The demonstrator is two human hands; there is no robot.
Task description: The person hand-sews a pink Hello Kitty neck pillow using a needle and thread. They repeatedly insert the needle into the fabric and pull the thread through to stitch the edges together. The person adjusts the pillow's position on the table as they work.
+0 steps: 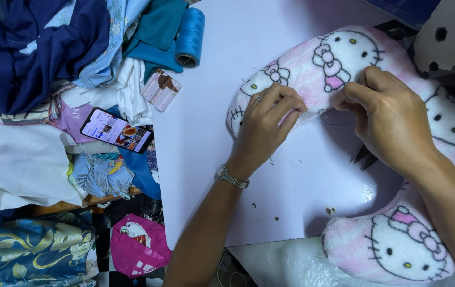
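- Neck pillow (344,58): at 2 o'clock on the table (206,175), soft, light, plush.
- Left hand (267,119) and right hand (384,114) both pinch its inner seam edge, best gripped there.

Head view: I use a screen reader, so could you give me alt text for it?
Two hands, left hand and right hand, pinch the inner edge of a pink and white curved neck pillow on a pale table. To the left lie piled fabrics, a phone and a blue thread spool.
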